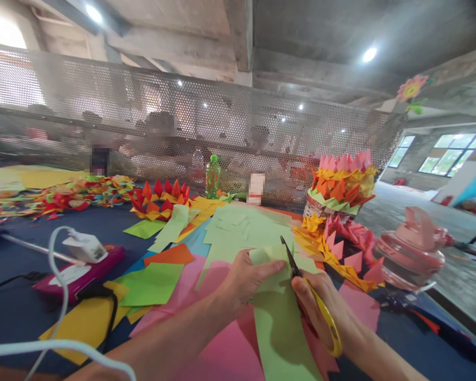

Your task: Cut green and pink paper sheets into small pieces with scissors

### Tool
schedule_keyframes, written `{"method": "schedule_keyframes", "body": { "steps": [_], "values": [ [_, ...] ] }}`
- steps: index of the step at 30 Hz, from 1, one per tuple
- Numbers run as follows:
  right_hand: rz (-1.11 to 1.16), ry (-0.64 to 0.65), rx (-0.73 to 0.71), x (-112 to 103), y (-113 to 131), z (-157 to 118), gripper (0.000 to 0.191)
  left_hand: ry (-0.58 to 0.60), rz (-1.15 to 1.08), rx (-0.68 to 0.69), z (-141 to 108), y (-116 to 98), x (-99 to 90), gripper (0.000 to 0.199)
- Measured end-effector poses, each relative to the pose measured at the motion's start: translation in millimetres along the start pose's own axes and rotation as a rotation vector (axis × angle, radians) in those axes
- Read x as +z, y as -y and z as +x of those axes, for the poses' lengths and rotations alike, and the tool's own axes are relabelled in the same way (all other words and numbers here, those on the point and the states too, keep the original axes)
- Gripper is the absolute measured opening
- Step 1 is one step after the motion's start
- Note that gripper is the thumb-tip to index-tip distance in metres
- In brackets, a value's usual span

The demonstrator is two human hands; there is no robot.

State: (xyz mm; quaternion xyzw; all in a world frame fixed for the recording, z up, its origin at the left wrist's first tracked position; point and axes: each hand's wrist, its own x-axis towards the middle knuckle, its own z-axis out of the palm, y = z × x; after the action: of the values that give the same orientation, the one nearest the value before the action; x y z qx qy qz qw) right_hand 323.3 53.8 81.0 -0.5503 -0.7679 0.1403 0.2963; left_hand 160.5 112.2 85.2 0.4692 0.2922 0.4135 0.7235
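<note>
My left hand (244, 278) pinches a long strip of pale green paper (275, 317) between thumb and fingers. In my right hand (321, 296) is a pair of scissors (324, 312) with yellow handles and dark blades. The blades point up and away, right beside the paper's edge near my left thumb; whether they touch it I cannot tell. Under my hands lie pink sheets (218, 344). Just beyond them more pale green paper (226, 233) is piled, with several small cut pieces on top.
A purple power strip (81, 272) with a white charger (85, 247) and cables sits at left. Folded-paper rings (161, 200) and a tall folded-paper stack (339, 185) stand farther back. A green bottle (213, 177) stands before a perforated metal screen (222, 121). At right is a pink jug (412, 248).
</note>
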Motion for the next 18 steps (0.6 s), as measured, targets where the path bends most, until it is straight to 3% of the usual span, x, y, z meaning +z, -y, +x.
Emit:
{"method": "schedule_keyframes", "body": {
  "steps": [4,9,18],
  "values": [
    [-0.014,-0.010,0.010,0.9,-0.1,1.1,0.045,-0.028,-0.005,-0.004,-0.4,-1.1,0.5,0.040],
    [-0.084,-0.151,0.053,-4.0,-8.0,8.1,0.042,-0.085,-0.038,-0.032,2.6,-5.5,-1.3,0.043],
    [-0.285,-0.258,0.222,-35.2,-49.8,25.5,0.027,-0.151,-0.009,0.002,10.0,-10.7,-11.7,0.030]
  ]
}}
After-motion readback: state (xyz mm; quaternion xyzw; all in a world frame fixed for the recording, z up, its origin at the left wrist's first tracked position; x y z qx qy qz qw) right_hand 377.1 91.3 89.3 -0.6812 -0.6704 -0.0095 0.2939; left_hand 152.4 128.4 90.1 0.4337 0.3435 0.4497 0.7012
